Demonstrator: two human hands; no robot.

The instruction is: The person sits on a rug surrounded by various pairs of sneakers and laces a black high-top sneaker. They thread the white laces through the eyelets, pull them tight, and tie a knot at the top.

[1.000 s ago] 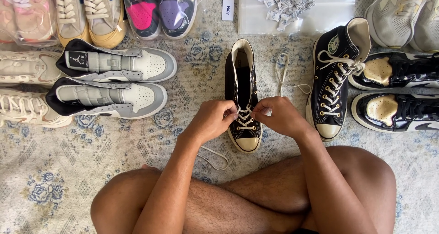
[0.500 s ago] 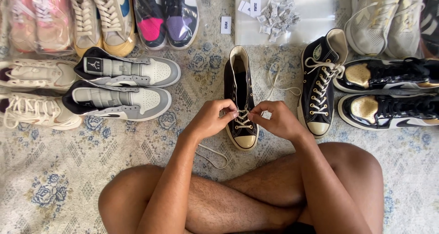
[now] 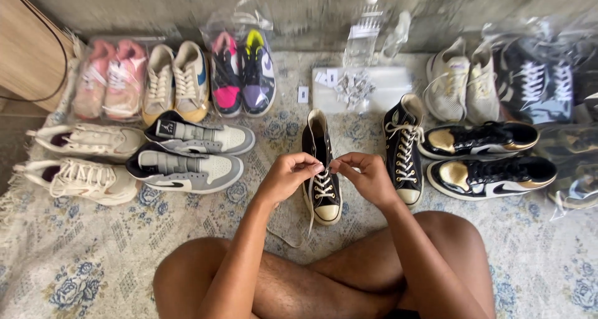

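Both hands meet over the black sneaker [image 3: 323, 169] on the rug [image 3: 75, 257]. The left hand [image 3: 288, 177] and right hand [image 3: 367, 177] pinch its white lace [image 3: 321, 185] with closed fingertips; its pair [image 3: 402, 149] stands just right.

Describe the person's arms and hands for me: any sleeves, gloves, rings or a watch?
Both arms are bare from the hands up to the frame edge: no sleeves visible. The left hand and right hand wear no gloves. No ring, watch or wristband shows. Fingernails look short and unpainted.
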